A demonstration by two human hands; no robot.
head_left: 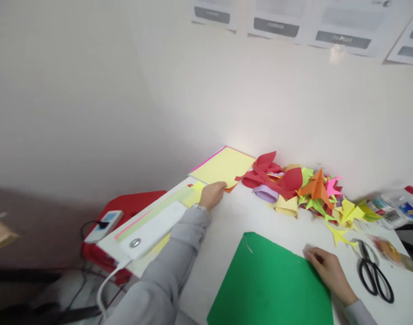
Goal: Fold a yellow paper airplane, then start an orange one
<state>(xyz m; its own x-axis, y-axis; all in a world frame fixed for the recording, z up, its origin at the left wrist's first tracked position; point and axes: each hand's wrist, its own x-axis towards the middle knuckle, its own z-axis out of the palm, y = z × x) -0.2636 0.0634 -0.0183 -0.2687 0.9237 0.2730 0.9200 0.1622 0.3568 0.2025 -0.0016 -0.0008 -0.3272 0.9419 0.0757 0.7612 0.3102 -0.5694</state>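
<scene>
My left hand (212, 195) reaches out to the near corner of a stack of coloured paper at the table's far edge. Its fingers are closed on the corner of the pale yellow sheet (227, 166) on top; pink and orange edges peek out beneath. Beside the right edge of a green sheet (274, 284) rests my right hand (330, 273), loosely curled, with a gap between thumb and fingers and nothing seen in it. The green sheet lies flat in front of me. Right of that hand are black-handled scissors (373, 271).
Folded paper shapes (316, 187) and rolled red paper pieces (265, 176) are heaped along the wall. Clear plastic bottles (397, 207) lie at the right. A white corded device (155, 228) sits on paper at the left edge, above a red stool (135, 203).
</scene>
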